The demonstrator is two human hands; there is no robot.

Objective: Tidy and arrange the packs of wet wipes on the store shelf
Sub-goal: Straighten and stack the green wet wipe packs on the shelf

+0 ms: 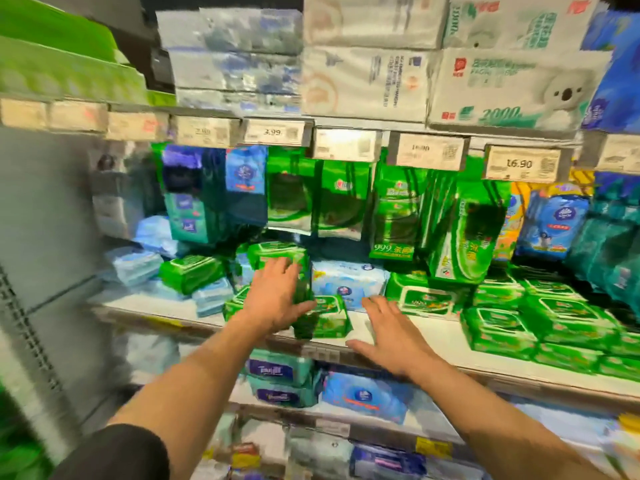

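Note:
My left hand (277, 296) is laid over a green pack of wet wipes (277, 251) that stands tilted on other green packs at the middle of the white shelf (433, 337); the fingers spread over its face and the thumb hooks under its right side. My right hand (391, 334) hovers palm down over the shelf's front edge, fingers apart and holding nothing. Between the hands lies a small green pack (330, 318). Behind it sits a white and blue pack (346, 282). Rows of stacked green packs (554, 327) fill the right of the shelf.
A loose green pack (190, 271) and pale blue packs (138, 265) lie jumbled at the left. Green refill bags (391, 216) hang at the back under price tags (273, 132). Tissue bales (363, 81) fill the shelf above, blue and teal packs (363, 396) the one below.

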